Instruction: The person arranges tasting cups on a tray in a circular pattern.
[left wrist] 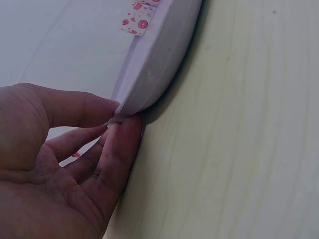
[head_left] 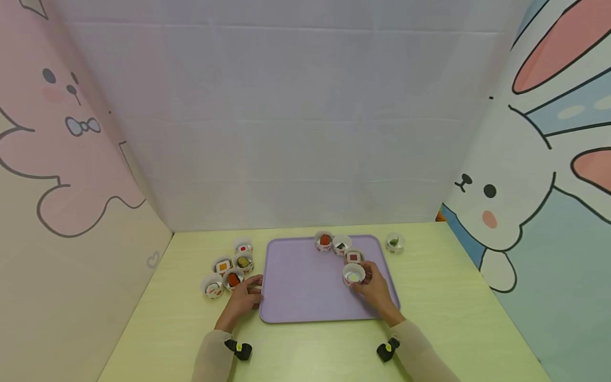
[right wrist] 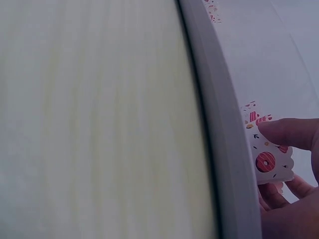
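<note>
My right hand (head_left: 374,289) grips a small paper cup (head_left: 354,282) with a pale piece in it, over the right part of a lilac tray (head_left: 300,281). In the right wrist view the thumb presses this cup's donut-printed side (right wrist: 274,162). Just behind it on the tray is a cup (head_left: 354,258) with a white piece with a dark red square centre. At the tray's left edge my left hand (head_left: 245,298) pinches the rim (left wrist: 159,69) between thumb and fingers, as the left wrist view shows.
Toward the tray's back edge are a cup with a red-orange piece (head_left: 324,241) and a cup with a black-and-white piece (head_left: 341,245). A cup with a green piece (head_left: 394,242) stands right of the tray. Several filled cups (head_left: 223,265) cluster on the table, left of the tray.
</note>
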Motion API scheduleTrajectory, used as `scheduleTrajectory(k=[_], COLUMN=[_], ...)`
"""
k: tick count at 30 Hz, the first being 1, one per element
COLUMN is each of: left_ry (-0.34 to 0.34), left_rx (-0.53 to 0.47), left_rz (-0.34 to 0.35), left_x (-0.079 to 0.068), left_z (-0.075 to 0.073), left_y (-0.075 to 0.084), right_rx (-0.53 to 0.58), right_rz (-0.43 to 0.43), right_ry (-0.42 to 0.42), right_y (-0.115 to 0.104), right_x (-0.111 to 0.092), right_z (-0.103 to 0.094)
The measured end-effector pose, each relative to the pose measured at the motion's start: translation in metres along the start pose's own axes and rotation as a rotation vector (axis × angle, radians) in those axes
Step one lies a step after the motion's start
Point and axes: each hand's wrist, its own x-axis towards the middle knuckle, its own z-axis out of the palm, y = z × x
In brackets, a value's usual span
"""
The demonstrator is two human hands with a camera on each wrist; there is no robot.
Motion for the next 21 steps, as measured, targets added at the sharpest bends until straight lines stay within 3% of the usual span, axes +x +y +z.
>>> scheduleTrajectory(k=[11,21], left_ry=[-0.004,0.004], left_rx=[0.016,0.011], left_rz=[0.013,0.002], left_x=[-0.001,-0.002], left_z=[0.0,0.002], left_y=[0.001,0.0], right_rx=[0.002,0.055], right_rz=[0.007,-0.018], right_ry=[-0.019,-0.046], right_y=[-0.005,-0.027], right_x=[-0.005,-0.009], right_z=[-0.005,-0.02])
